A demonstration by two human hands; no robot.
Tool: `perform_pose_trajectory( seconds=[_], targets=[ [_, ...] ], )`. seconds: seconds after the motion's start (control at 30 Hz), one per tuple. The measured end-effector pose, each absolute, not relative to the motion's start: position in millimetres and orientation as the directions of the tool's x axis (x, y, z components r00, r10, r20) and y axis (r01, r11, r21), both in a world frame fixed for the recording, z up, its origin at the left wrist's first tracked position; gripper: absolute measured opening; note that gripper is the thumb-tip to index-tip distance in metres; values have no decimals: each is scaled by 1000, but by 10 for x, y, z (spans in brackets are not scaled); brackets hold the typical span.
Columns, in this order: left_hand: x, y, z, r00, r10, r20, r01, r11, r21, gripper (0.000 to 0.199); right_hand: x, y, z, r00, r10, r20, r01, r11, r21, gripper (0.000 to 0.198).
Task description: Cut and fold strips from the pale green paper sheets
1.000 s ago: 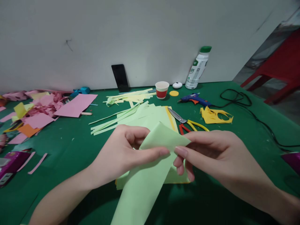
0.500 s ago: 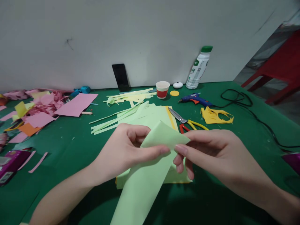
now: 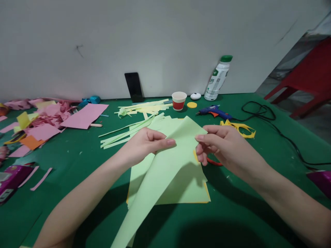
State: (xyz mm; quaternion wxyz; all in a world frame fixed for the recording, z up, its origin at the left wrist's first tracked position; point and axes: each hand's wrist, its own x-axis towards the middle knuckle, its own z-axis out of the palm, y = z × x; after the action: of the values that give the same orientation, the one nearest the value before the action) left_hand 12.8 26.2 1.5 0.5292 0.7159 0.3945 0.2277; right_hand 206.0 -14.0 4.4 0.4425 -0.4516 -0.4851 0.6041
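A light green paper sheet [image 3: 165, 165] is held up in front of me, curled lengthwise into a long loose roll that runs down toward the bottom of the view. My left hand [image 3: 152, 143] pinches its left side, thumb on top and fingers behind. At the right corner my right hand [image 3: 214, 139] grips the paper between thumb and fingers. Under the held sheet lies a stack of green paper [image 3: 186, 191] with yellow edges showing. A red scissor handle [image 3: 214, 162] peeks out beneath my right hand; the rest of the scissors is hidden.
Green paper strips [image 3: 129, 134] lie behind my left hand. Farther back stand a phone [image 3: 133, 86], a paper cup [image 3: 179, 101] and a bottle [image 3: 218, 79] against the wall. A blue glue gun [image 3: 214, 112] and yellow scrap [image 3: 244, 130] lie right; pink scraps [image 3: 53, 117] lie left.
Both hands have moved up and away from me with the green paper, its corner now higher over the stack. The scissors, seen before, are now mostly covered by the right hand.
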Motion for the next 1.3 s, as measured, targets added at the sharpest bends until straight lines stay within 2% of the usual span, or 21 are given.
perform_pose_trajectory(
  seconds=[0.2, 0.27, 0.33, 0.4, 0.47, 0.6, 0.73, 0.9, 1.0, 1.13, 1.2, 1.27, 1.3],
  targets=[
    [105, 327, -14, 585, 802, -121, 344, -110, 932, 42, 2122, -58, -8, -202, 970, -137, -62, -152, -986, 23],
    [99, 341, -8, 601, 780, -174, 384, -91, 919, 40, 2185, -19, 4, -305, 935, -181, 62, -170, -984, 20],
    [109, 345, -12, 650, 717, -252, 422, -64, 904, 37, 2240, 21, 24, -448, 854, -263, 272, -150, -950, 16],
    [138, 330, -33, 719, 616, -321, 445, -54, 894, 37, 2262, 47, 33, -519, 790, -327, 464, -61, -884, 12],
    [181, 296, -72, 774, 516, -365, 459, -61, 886, 40, 2244, 50, 17, -554, 770, -316, 544, 47, -838, 13],
    [258, 205, -154, 790, 429, -438, 515, -79, 853, 41, 2153, 4, -73, -678, 671, -298, 531, 167, -831, 19],
    [279, 125, -153, 788, 390, -476, 549, -93, 831, 40, 2096, -33, -143, -724, 608, -328, 531, 187, -826, 23],
    [289, 37, -69, 775, 395, -493, 546, -27, 837, 43, 2115, -1, -143, -801, 544, -249, 440, 252, -862, 24],
    [297, 34, -53, 767, 419, -485, 535, -2, 845, 43, 2219, 57, -118, -791, 562, -243, 457, 278, -845, 23],
    [254, 83, -59, 760, 440, -479, 543, -25, 839, 42, 2495, 147, -52, -734, 582, -350, 574, 257, -777, 23],
    [215, 110, -60, 765, 440, -471, 543, -46, 839, 43, 2625, 169, 2, -648, 678, -348, 633, 225, -741, 26],
    [183, 134, -61, 764, 456, -457, 540, -65, 839, 43, 2680, 167, 58, -499, 836, -226, 649, 188, -737, 30],
    [174, 145, -64, 763, 467, -447, 536, -70, 841, 43, 2669, 158, 79, -456, 873, -174, 640, 185, -746, 30]
  ],
)
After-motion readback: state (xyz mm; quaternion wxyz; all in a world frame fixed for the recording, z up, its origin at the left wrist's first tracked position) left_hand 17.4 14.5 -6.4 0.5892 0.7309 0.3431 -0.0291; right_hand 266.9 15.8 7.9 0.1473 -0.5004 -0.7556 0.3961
